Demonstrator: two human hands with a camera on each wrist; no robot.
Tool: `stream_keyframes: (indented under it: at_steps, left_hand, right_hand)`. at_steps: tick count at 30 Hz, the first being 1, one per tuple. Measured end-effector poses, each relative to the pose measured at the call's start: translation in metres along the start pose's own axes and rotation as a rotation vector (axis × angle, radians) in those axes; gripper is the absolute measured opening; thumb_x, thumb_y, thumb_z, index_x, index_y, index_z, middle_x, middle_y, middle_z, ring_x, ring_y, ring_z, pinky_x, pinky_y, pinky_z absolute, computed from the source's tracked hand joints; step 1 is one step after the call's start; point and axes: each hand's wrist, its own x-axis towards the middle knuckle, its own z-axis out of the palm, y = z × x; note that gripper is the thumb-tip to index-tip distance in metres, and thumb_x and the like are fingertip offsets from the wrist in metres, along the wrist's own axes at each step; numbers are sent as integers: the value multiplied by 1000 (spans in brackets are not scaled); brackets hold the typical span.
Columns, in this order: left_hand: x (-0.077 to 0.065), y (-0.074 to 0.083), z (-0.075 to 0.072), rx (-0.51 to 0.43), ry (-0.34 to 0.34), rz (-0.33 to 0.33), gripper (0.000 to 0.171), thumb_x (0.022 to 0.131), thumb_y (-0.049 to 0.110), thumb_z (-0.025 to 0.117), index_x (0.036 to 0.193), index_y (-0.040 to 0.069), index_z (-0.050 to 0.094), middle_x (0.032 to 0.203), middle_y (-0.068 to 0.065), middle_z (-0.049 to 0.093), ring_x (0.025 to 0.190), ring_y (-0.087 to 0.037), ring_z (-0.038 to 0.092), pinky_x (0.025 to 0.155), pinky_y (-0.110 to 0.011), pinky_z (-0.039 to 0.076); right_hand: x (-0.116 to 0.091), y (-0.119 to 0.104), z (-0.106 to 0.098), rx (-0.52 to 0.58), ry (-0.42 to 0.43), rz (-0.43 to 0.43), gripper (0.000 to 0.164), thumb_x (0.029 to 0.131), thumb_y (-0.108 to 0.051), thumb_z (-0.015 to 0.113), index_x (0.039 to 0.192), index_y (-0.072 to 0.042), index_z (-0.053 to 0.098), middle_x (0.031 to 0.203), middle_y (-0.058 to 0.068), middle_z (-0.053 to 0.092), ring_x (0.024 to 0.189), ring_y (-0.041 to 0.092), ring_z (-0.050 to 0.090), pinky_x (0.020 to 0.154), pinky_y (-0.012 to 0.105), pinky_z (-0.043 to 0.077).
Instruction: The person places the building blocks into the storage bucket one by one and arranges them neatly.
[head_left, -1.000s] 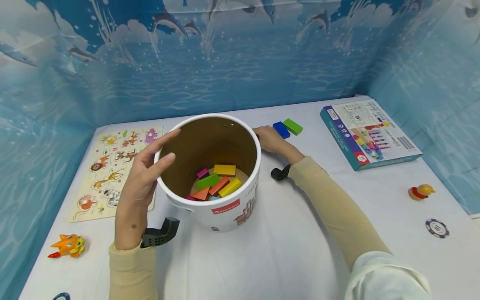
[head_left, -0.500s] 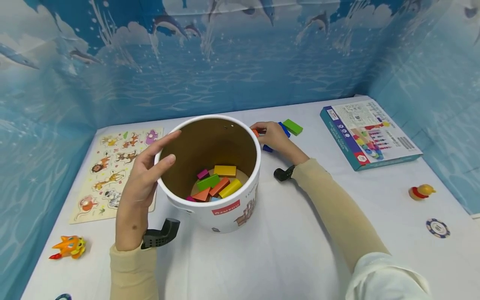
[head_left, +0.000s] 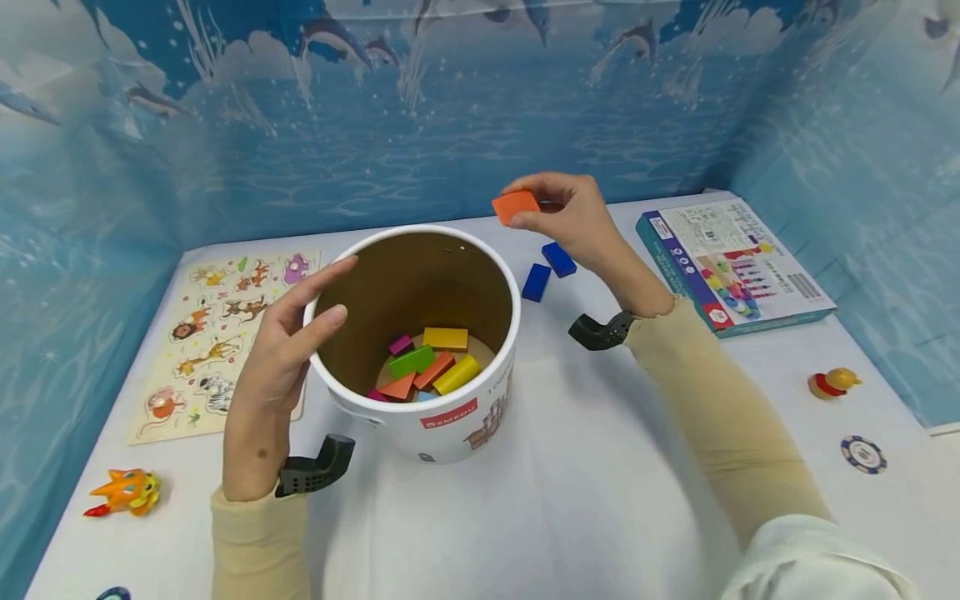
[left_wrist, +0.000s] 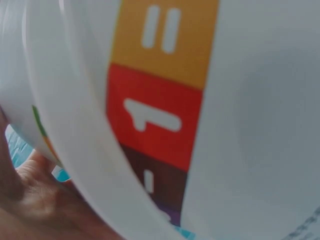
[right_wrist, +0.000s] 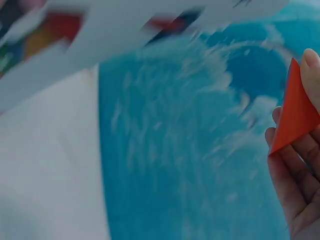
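Observation:
My right hand (head_left: 573,212) pinches an orange triangular block (head_left: 516,206) between thumb and fingers, raised behind and right of a white bucket. In the right wrist view, the same triangular block (right_wrist: 297,112) shows its pointed corner beyond the fingers. My left hand (head_left: 277,358) grips the left side of the bucket (head_left: 442,429), thumb and index finger reaching over its rim. Inside the bucket lie several coloured blocks, among them a yellow one (head_left: 446,339) and a green one (head_left: 412,362). Two blue blocks (head_left: 558,259) lie on the table below the right hand.
An animal puzzle board (head_left: 225,333) lies left of the bucket, an orange toy figure (head_left: 126,492) nearer me. A flat toy box (head_left: 738,262) sits at the back right; a small duck (head_left: 834,382) and a poker chip (head_left: 863,454) are nearer. Patterned blue cloth (head_left: 450,125) borders the table.
My right hand has picked up the orange triangular block from behind the bucket and lifted it up and to the right. It now covers the loose green block; my left hand stays at the rim.

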Motion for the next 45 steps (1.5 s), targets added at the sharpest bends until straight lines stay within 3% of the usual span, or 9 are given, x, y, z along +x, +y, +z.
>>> stream_keyframes:
  at_steps: [4,11,17,23,28,32,39,43,45]
  left_hand:
    - [1,2,1,2,-1,1,43,82,-1,50,124,8,52,132,-9,42,124,-22,29,98,-49,20]
    - [1,2,1,-10,-1,-1,42,82,-1,50,124,7,53,132,-9,42,123,-23,29,97,-45,22]
    - [1,0,1,-25,-12,2,42,83,0,49,125,7,52,133,-9,41,124,-22,28,96,-44,25]
    - [1,0,1,-23,-14,-5,42,84,0,49,125,7,51,133,-9,40,124,-22,29,96,-48,25]
    - [1,0,1,-10,-2,-12,42,83,1,49,125,8,52,133,-8,41,123,-23,31,97,-50,23]
    - [1,0,0,-6,-5,-5,42,84,1,49,125,8,52,133,-8,41,123,-23,31,97,-51,22]
    - [1,0,1,-4,3,-10,42,83,1,50,125,8,52,132,-8,42,123,-22,30,99,-51,19]
    - [0,1,1,6,8,-13,42,83,1,51,125,8,52,133,-8,42,124,-21,29,99,-49,20]
    - [0,1,0,6,10,-12,42,83,1,51,125,8,52,133,-7,41,124,-21,29,99,-48,21]
  right_hand:
    - [-8,-41,5,94,-46,-94,29,75,-16,71,102,-8,66,100,7,62,84,25,55,73,29,47]
    - [-13,-81,35,167,-279,-169,36,73,-31,70,99,-5,67,91,10,64,77,27,56,64,33,48]
    - [-2,-86,62,-97,-496,-124,17,79,-25,66,90,-12,71,78,-1,66,68,16,57,62,31,46]
    - [4,-92,78,-443,-671,-169,33,77,-31,68,102,-11,66,91,-4,64,75,8,55,65,22,46]
    - [5,-93,85,-486,-818,-129,41,79,-20,66,116,-5,57,104,4,61,89,11,56,76,21,46]
    - [4,-89,83,-336,-725,-147,37,83,-16,62,118,-6,56,108,5,61,94,8,58,79,21,46]
    - [-5,-71,47,23,-292,-318,25,87,-7,54,111,-1,59,111,8,59,104,16,54,87,29,44]
    - [-9,-27,15,19,-39,-135,27,89,-15,53,113,-4,58,114,7,57,108,16,50,91,32,40]
    - [-12,6,4,-52,9,12,31,89,-22,53,116,-7,57,116,7,56,109,16,50,92,32,40]
